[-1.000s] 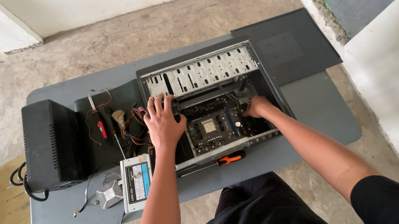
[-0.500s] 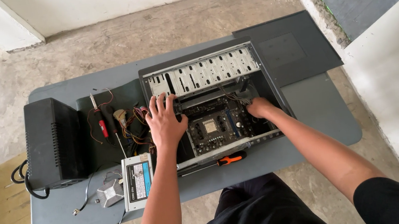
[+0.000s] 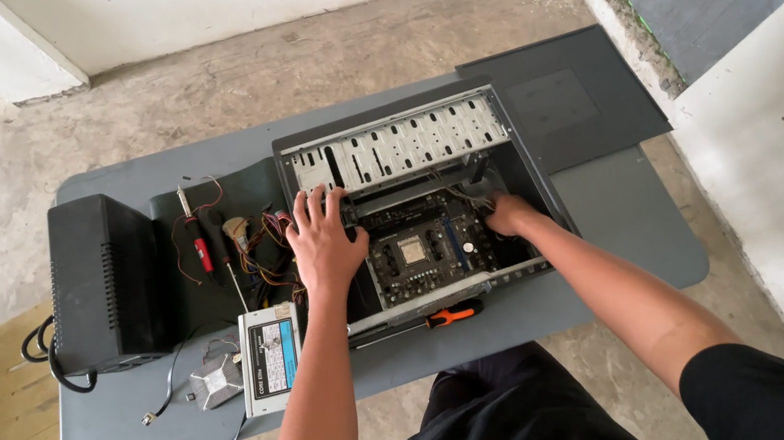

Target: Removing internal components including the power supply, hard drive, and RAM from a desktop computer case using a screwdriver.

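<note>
An open computer case [image 3: 536, 181] lies on its side on a grey table [image 3: 618, 251], its motherboard [image 3: 426, 251] facing up. My left hand [image 3: 325, 244] rests flat with fingers spread on the left side of the case, over the board's edge. My right hand [image 3: 508, 214] is inside the case at the right side of the motherboard, fingers curled down among thin wires; what it grips is hidden.
A black box unit [image 3: 108, 283] stands at the table's left. A power supply [image 3: 270, 358], a heatsink fan [image 3: 216, 382], a red-handled tool [image 3: 199, 240] and loose cables [image 3: 260, 252] lie left of the case. An orange-handled screwdriver [image 3: 426, 322] lies at the front edge. The case's side panel [image 3: 567, 96] lies at the back right.
Both hands stay in nearly the same places on the case. The view has shifted slightly.
</note>
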